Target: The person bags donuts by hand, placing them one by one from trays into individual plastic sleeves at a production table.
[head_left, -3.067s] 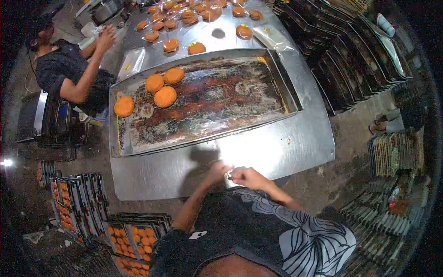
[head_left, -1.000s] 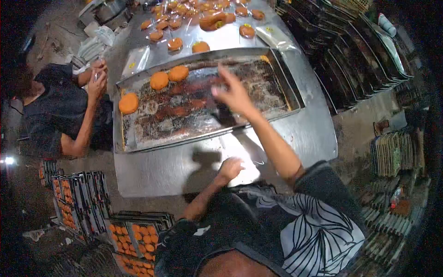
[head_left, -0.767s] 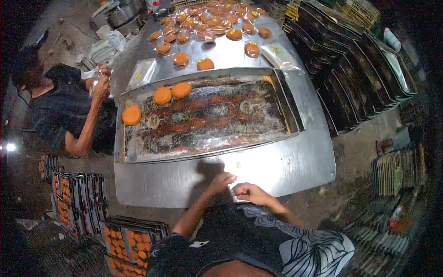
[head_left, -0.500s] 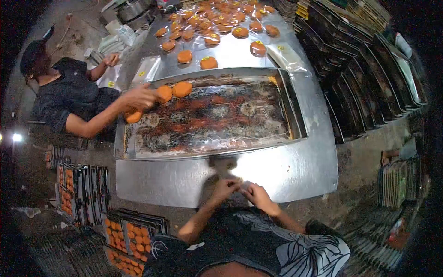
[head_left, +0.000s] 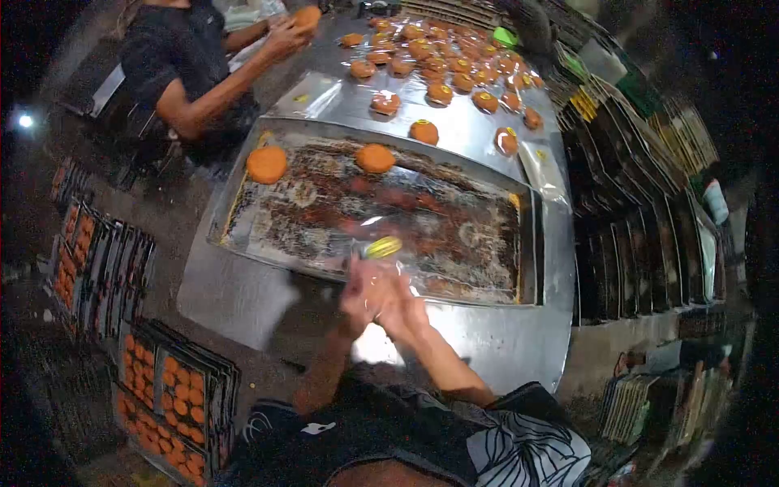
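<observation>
Outward — clear bag (head_left: 365, 236), yellow label (head_left: 383, 247) crosswise, 2 hands (head_left: 395, 307)

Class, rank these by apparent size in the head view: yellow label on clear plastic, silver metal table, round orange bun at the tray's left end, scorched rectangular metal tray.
1. Silver metal table
2. Scorched rectangular metal tray
3. Round orange bun
4. Yellow label, blurred but clearly smallest

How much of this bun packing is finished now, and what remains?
Many buns already look bagged on the table. The left hand and right hand hold clear plastic with a yellow label, contents blurred; the co-worker's hand holds a bare bun. Two bare buns are left on the tray, and apparently more on the stacked trays.
</observation>
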Available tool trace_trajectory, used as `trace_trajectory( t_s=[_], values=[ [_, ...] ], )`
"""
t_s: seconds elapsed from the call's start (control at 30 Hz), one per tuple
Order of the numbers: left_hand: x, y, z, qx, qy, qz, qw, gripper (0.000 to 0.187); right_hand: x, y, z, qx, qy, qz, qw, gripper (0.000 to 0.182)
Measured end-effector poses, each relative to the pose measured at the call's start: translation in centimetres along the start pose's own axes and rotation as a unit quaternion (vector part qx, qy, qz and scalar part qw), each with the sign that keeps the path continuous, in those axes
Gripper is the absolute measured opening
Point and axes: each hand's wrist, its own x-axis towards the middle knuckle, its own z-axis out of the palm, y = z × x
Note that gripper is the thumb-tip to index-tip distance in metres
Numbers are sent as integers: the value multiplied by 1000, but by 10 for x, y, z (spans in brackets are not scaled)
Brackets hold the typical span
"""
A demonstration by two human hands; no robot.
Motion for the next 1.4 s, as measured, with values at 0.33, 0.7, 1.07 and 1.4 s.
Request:
trace_trajectory(
  t_s=[0.33,0.7,1.07,1.4],
  values=[
    [85,144,-167,-292,258,-16,921,40,305,-96,-130,-927,59,-274,248,66],
    [92,74,-189,-388,135,-38,911,58,128,90,78,-731,-185,-491,436,29],
    [24,127,-57,-352,-136,-260,889,45,40,46,57,-704,-27,-434,562,80],
    [-107,100,-107,-40,-60,-278,958,42,126,-122,63,-760,187,-445,435,32]
  ],
)
